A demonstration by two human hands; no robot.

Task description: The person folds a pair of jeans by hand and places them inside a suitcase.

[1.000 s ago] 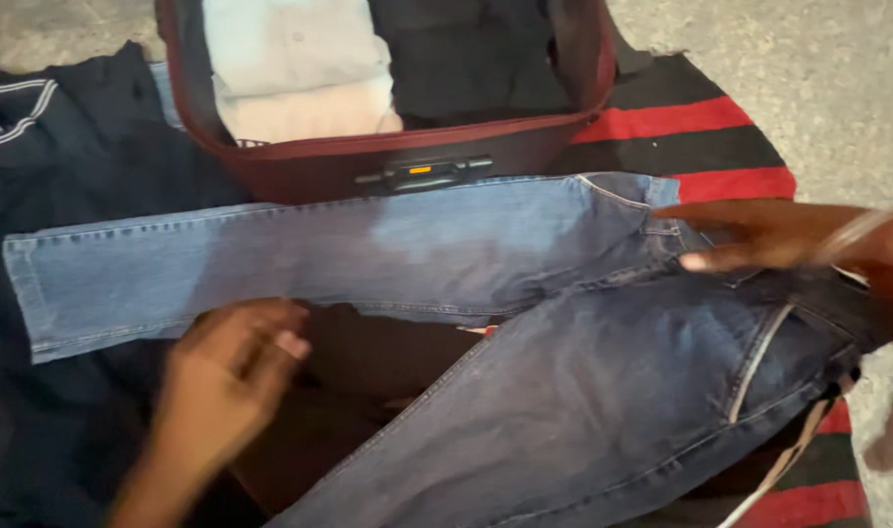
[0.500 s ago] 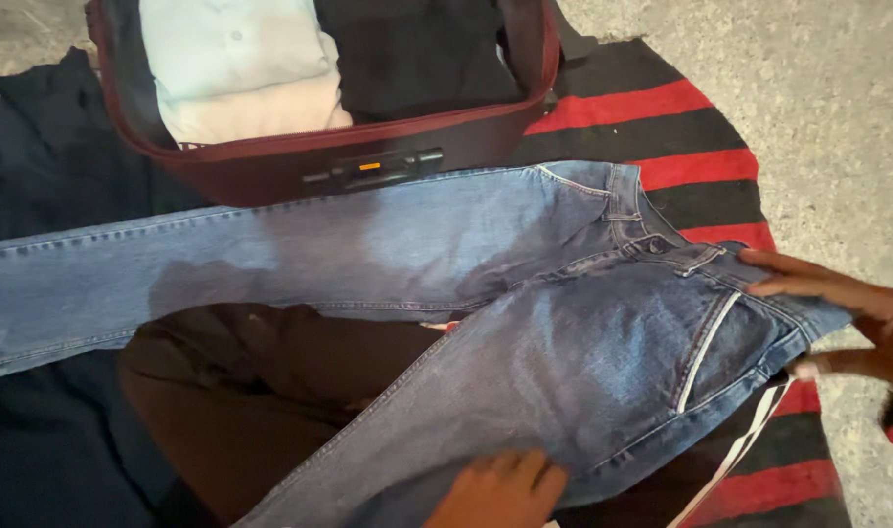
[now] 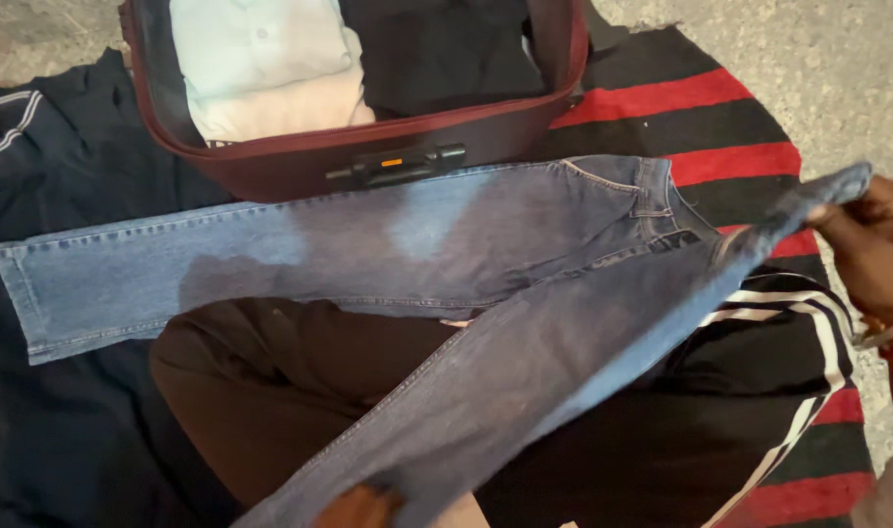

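On the mat's left edge I see a dark shirt with white-striped trim spread flat, and beside it, toward the far edge, a maroon suitcase standing open. Inside it a folded pale shirt sits left of a folded black garment, so I judge some clothes are already put away. The jeans are not: they lie across the middle of the striped mat, just in front of the suitcase. One leg runs flat toward the left edge; the other leg is lifted off the mat and slants from the near edge up to the right. By my reckoning the fold has only begun, with the legs not yet laid together. A brown garment lies under the gap between the legs, and a black garment with white stripes shows beneath the raised waist.

My left hand sits at the near edge, mostly cut off, touching the lower part of the lifted leg; I cannot tell how far its fingers are closed. My right hand, near the right edge, is pinched tight on the waistband corner, holding it up off the mat.
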